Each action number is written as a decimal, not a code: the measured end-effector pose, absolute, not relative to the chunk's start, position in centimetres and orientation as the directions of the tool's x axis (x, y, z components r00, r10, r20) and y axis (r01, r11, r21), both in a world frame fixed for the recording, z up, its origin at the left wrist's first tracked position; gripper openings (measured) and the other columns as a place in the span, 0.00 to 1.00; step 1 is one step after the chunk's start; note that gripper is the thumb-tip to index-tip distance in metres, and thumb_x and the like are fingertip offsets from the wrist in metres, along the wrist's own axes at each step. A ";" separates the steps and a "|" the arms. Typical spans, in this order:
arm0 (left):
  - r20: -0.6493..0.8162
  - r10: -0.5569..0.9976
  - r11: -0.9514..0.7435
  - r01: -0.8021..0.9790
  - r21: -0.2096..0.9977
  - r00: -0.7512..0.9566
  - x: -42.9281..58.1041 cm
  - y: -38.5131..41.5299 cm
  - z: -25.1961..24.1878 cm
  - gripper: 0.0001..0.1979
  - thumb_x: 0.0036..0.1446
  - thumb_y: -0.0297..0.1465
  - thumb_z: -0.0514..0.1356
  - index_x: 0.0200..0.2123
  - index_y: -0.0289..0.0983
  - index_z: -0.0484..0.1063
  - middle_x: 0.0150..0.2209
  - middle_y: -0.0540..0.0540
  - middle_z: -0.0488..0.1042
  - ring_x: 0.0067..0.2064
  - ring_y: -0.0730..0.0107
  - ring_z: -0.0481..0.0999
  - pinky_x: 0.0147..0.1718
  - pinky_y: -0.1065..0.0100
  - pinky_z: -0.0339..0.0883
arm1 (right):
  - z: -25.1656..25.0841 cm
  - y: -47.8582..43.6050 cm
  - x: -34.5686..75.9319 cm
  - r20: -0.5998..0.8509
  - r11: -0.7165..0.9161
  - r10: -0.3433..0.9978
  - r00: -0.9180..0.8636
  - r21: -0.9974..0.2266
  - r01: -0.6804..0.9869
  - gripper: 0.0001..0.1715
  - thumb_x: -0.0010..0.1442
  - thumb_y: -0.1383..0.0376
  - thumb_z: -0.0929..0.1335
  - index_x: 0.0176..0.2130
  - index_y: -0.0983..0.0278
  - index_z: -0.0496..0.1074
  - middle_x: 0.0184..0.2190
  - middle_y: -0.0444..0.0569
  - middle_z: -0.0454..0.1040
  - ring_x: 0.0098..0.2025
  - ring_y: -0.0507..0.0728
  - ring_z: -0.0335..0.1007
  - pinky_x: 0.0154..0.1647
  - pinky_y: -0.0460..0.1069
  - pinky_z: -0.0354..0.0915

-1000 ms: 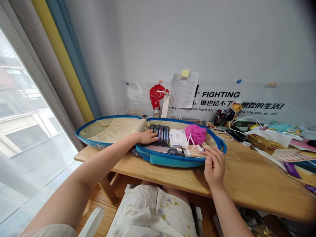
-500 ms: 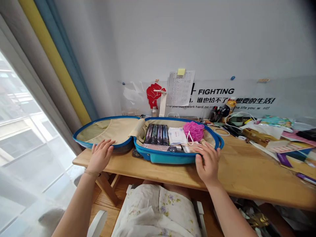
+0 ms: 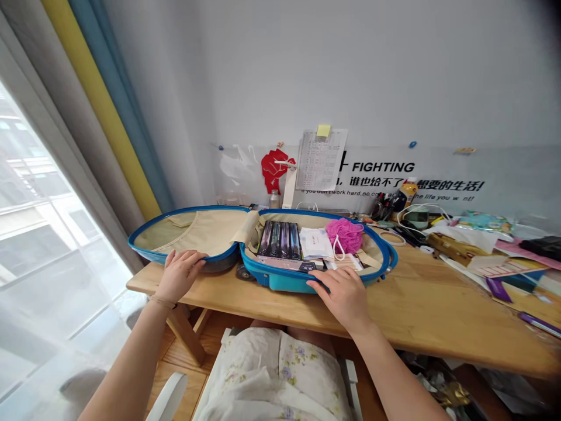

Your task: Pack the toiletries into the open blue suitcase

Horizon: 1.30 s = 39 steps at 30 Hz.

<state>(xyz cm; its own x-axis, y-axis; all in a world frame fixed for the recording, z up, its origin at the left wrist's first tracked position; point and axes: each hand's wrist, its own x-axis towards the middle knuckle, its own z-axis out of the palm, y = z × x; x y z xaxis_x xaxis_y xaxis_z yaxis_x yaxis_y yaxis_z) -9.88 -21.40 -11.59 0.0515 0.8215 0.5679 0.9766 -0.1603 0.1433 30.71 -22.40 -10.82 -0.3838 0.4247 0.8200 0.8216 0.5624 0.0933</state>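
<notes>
A blue suitcase (image 3: 291, 282) lies unfolded on the wooden desk, its lid (image 3: 210, 229) spread to the left. Inside the right half are several dark toothbrush-like packs (image 3: 280, 240), a white packet (image 3: 315, 242), a pink mesh puff (image 3: 344, 235) and a pack of thin sticks (image 3: 346, 263). My left hand (image 3: 179, 276) rests on the lid's front rim, fingers apart and holding nothing. My right hand (image 3: 344, 295) is at the front rim of the filled half, fingers spread over the edge, thumb outside.
The wooden desk (image 3: 438, 298) carries papers, a brown case (image 3: 456, 248), cables and a purple pen (image 3: 539, 323) on the right. Behind the suitcase stand a white lamp (image 3: 289, 187) and an orange-labelled bottle (image 3: 408, 193). Curtains hang at left.
My right hand has moved left along the front rim, from near the suitcase's right corner. My left hand has stayed at the lid's rim.
</notes>
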 end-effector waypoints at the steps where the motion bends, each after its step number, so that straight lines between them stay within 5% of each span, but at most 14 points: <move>1: 0.569 0.820 -0.175 0.974 0.145 0.063 -9.5 -21.5 -11.5 0.19 0.64 0.40 0.45 0.41 0.45 0.76 0.44 0.44 0.78 0.50 0.57 0.72 0.59 0.48 0.49 | -10.8 -22.4 31.1 0.818 0.559 0.430 -0.382 0.091 0.824 0.12 0.64 0.59 0.66 0.37 0.59 0.78 0.26 0.43 0.77 0.30 0.51 0.69 0.41 0.49 0.57; 8: 0.598 0.788 -0.295 0.943 0.153 0.149 -4.4 -21.9 -11.3 0.18 0.65 0.39 0.46 0.41 0.46 0.77 0.42 0.47 0.79 0.47 0.61 0.73 0.52 0.57 0.55 | -10.9 -22.3 36.7 0.794 0.517 0.513 -0.326 0.018 0.856 0.18 0.64 0.52 0.64 0.36 0.58 0.79 0.29 0.44 0.80 0.32 0.53 0.73 0.41 0.49 0.61; 15: 0.650 0.741 -0.363 0.916 0.173 0.171 3.5 -22.1 -11.8 0.15 0.67 0.36 0.49 0.42 0.47 0.77 0.43 0.48 0.79 0.45 0.63 0.73 0.48 0.57 0.54 | -10.5 -22.8 44.9 0.648 0.428 0.739 -0.185 -0.240 0.872 0.26 0.59 0.42 0.61 0.35 0.54 0.79 0.33 0.46 0.81 0.37 0.59 0.76 0.44 0.55 0.67; 22: 0.659 0.709 -0.477 0.859 0.188 0.250 9.2 -21.2 -12.2 0.14 0.67 0.34 0.50 0.43 0.47 0.76 0.43 0.49 0.78 0.45 0.64 0.73 0.47 0.57 0.53 | -8.1 -22.1 49.9 0.389 0.081 0.916 0.093 -0.408 0.910 0.27 0.57 0.44 0.60 0.36 0.57 0.79 0.39 0.48 0.81 0.41 0.63 0.76 0.40 0.55 0.70; 26: 0.661 0.697 -0.516 0.834 0.193 0.278 11.0 -21.1 -12.3 0.14 0.67 0.32 0.50 0.46 0.47 0.75 0.44 0.49 0.78 0.45 0.64 0.72 0.47 0.57 0.53 | -5.3 -20.2 48.7 0.204 0.001 0.976 0.071 -0.336 0.942 0.26 0.57 0.47 0.60 0.40 0.58 0.77 0.42 0.49 0.80 0.41 0.63 0.76 0.40 0.54 0.69; 32: 0.673 0.680 -0.561 0.798 0.220 0.291 12.1 -21.3 -12.2 0.16 0.67 0.31 0.48 0.49 0.48 0.74 0.47 0.48 0.78 0.46 0.65 0.73 0.48 0.57 0.55 | -2.8 -15.4 44.8 -0.009 -0.031 0.999 0.031 -0.008 0.999 0.32 0.60 0.47 0.58 0.51 0.61 0.73 0.50 0.55 0.76 0.47 0.63 0.74 0.42 0.54 0.68; 39: 0.696 0.649 -0.563 0.810 0.165 0.309 5.5 -20.3 -13.1 0.19 0.67 0.33 0.47 0.54 0.44 0.72 0.53 0.45 0.75 0.55 0.61 0.70 0.55 0.56 0.56 | -4.9 -11.6 43.4 -0.046 -0.055 0.997 0.059 0.091 0.994 0.29 0.55 0.49 0.63 0.47 0.63 0.75 0.49 0.61 0.76 0.48 0.68 0.73 0.44 0.59 0.67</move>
<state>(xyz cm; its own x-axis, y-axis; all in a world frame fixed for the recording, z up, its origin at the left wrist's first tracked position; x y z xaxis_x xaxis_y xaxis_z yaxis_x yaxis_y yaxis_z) 5.52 -20.26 -13.09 0.3088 0.6487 0.6956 0.8099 -0.5628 0.1652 43.40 -11.62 -4.92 0.0591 0.9972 -0.0457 0.9944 -0.0548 0.0906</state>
